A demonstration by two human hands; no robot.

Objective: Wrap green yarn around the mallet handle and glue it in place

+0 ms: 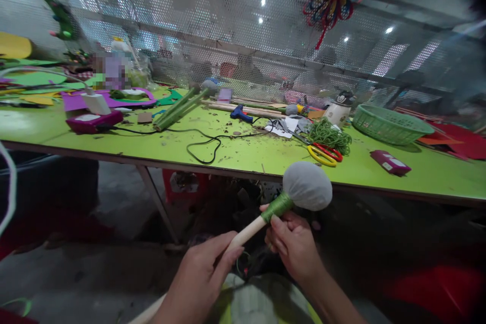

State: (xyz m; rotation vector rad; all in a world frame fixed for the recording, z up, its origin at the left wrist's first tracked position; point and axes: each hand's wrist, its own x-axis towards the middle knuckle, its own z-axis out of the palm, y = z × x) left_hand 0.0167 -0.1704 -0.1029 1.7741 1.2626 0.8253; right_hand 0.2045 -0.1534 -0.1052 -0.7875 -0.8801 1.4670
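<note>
A pale wooden stick [247,233] slants up to the right, ending in a round grey cloth-covered head [307,186]. Green cord [279,206] is wound tightly around the stick just below that head. My left hand [203,273] is closed around the stick lower down, thumb along its side. My right hand [292,240] has its fingers closed at the green wrapping, with the thumb against its lower edge. Whether those fingers also pinch a loose cord end cannot be made out. The stick's lower end passes beneath my left hand.
On the green table [246,149] ahead lie scissors [324,154], tangled green cord [330,135], a blue glue gun [241,114], a magenta box [390,162], green-wrapped sticks [182,107] and a green basket [393,124]. A black cable [201,134] curls across it. The table's front edge is just beyond my hands.
</note>
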